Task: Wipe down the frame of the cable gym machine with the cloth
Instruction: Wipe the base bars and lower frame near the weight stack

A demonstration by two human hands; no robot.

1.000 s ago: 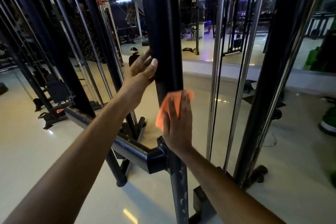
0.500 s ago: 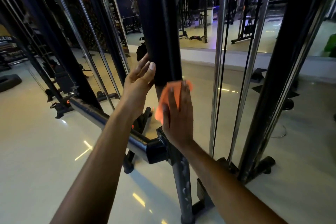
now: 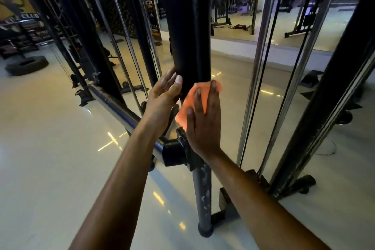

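We see the right hand (image 3: 204, 122), fingers straight, pressing the orange cloth (image 3: 194, 100) flat on the black post (image 3: 186, 26) above the crossbar (image 3: 121, 107) joint. Left hand (image 3: 162, 97) loosely cups the post's side, fingers relaxed; contact probably light.

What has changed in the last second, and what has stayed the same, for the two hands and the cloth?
Little changed. The right hand keeps pressing the orange cloth flat against the black upright post, just above the crossbar joint. The left hand still touches the post's left side. Mostly the camera tilted; nothing was let go.
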